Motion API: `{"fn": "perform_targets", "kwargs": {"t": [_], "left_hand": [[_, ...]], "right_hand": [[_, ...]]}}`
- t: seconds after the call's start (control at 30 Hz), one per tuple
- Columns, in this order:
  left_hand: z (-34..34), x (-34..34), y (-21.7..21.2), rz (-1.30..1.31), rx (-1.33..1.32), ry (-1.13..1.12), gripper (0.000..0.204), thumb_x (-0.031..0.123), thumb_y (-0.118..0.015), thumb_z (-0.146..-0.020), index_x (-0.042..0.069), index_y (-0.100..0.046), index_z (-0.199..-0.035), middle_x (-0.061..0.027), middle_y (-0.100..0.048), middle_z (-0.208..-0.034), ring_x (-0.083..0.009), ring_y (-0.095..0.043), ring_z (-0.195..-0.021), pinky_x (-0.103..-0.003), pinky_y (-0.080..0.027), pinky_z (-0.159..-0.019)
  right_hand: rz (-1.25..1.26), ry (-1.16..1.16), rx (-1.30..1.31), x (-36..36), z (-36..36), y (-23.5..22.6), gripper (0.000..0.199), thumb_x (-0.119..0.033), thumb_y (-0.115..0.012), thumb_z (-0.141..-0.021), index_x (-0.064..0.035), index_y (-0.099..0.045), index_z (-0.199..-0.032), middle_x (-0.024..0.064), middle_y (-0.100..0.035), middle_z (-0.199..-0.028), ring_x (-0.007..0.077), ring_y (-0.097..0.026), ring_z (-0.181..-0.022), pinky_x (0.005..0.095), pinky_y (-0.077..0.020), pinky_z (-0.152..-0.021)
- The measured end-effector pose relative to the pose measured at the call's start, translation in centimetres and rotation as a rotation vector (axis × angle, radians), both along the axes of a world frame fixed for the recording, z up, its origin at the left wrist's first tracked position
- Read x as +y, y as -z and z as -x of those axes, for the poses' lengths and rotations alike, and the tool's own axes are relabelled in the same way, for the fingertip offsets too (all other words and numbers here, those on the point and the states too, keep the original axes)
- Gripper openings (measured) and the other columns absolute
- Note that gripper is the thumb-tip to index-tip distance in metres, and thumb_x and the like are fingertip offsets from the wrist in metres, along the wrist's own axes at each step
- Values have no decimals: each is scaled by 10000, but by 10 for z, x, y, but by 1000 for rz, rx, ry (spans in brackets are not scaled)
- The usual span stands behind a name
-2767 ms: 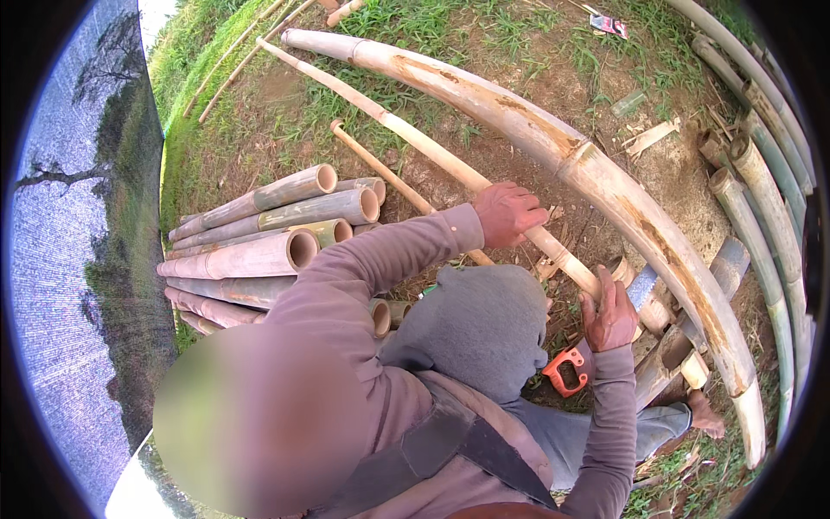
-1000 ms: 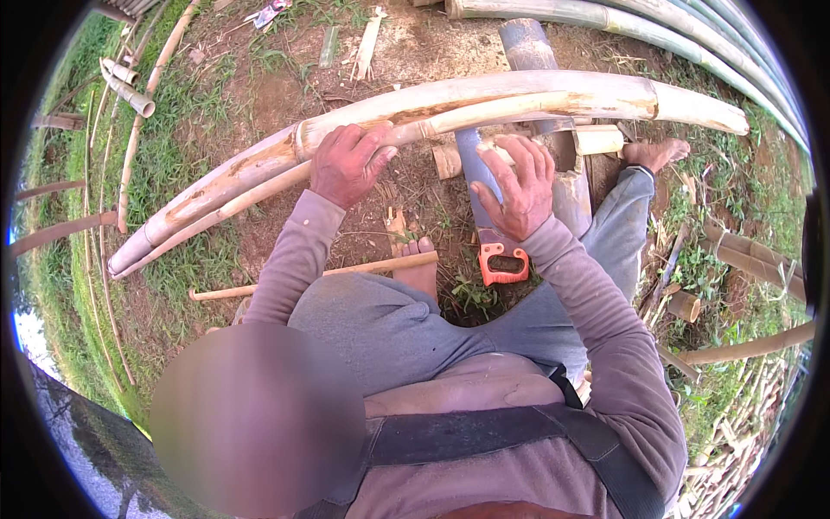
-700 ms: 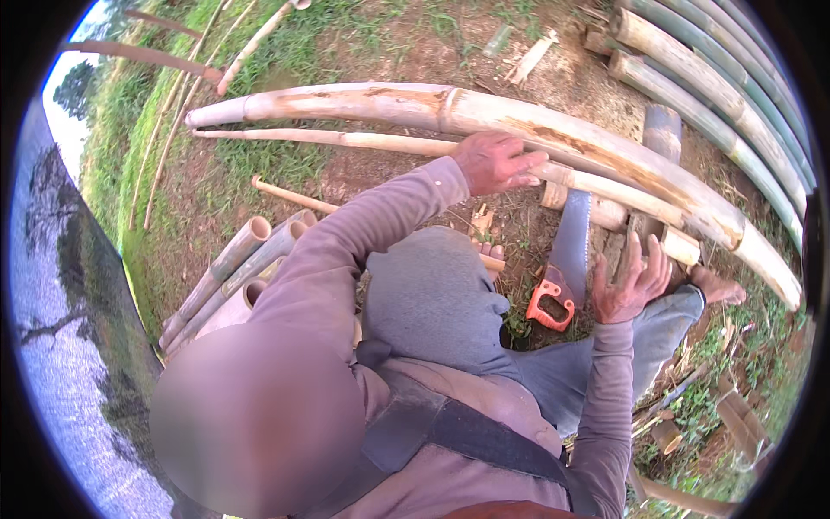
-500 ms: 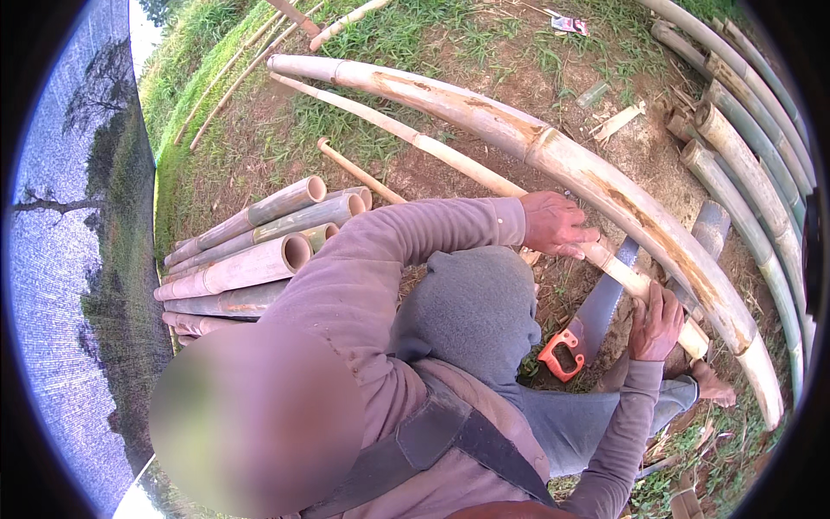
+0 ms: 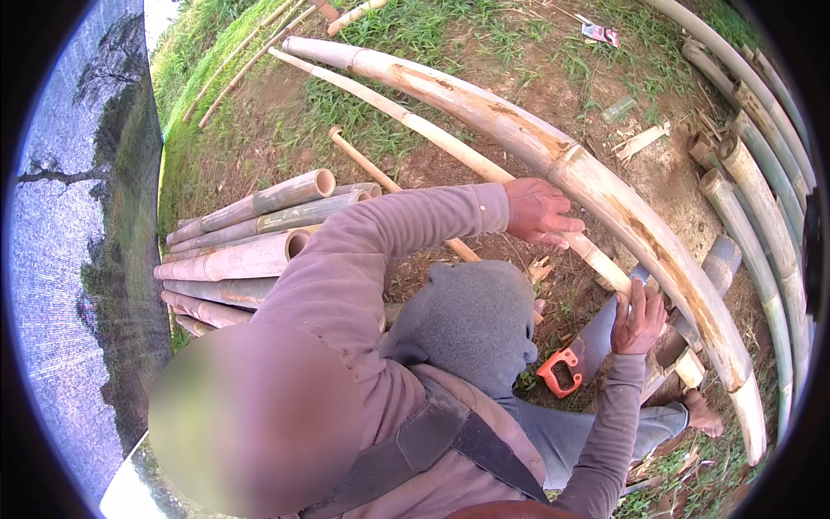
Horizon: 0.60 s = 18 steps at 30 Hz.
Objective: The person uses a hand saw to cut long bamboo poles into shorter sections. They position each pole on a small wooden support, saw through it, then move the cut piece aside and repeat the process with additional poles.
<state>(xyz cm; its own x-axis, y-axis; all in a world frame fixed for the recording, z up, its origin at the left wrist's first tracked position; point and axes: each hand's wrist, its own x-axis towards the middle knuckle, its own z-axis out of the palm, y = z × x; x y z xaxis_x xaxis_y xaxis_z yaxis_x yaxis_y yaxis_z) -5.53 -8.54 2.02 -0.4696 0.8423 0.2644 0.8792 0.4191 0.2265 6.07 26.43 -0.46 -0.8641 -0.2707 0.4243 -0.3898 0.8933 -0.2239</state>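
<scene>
My left hand (image 5: 540, 212) reaches forward and grips a thin, pale bamboo pole (image 5: 415, 125) that runs along the ground beside a thick, curved bamboo pole (image 5: 519, 121). My right hand (image 5: 638, 316) is lower, fingers spread, palm against the near side of the thick pole and holding nothing. A handsaw with an orange handle (image 5: 560, 372) lies just below and left of it, blade pointing up toward that hand. My grey-clad knee (image 5: 471, 320) sits between my arms.
A stack of cut bamboo tubes (image 5: 259, 233) lies at left. Several long bamboo poles (image 5: 761, 199) line the right edge. My bare foot (image 5: 700, 415) rests on dirt under the thick pole. Short offcuts (image 5: 644, 138) and grass lie beyond; water borders the far left.
The view has swung left and right across the frames. My left hand has stayed on the thin pole. My right hand, on the saw blade a second ago, now rests open against the thick pole.
</scene>
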Motion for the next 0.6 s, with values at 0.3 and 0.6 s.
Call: {"fn": "perform_targets", "kwargs": {"t": [0.3,0.6], "left_hand": [[2,0,6,-62,40,35,441,482,-721,-963,183,-713,-1286,-70,-620,-850,-295,-679,-779,-431,-564,-699],[-1,17,5,-74,8,37,449,496,-712,-965,186,-714,-1290,-80,-639,-867,-309,-691,-803,-445,-577,-717]], "right_hand": [[7,38,-39,-1,-10,3,455,-376,-738,-982,-96,-695,-1338,151,-666,-1191,369,-646,-1097,490,-492,-957],[-7,49,12,11,-16,-5,449,-342,-773,-945,-96,-707,-1315,135,-667,-1159,354,-651,-1068,478,-496,-920]]}}
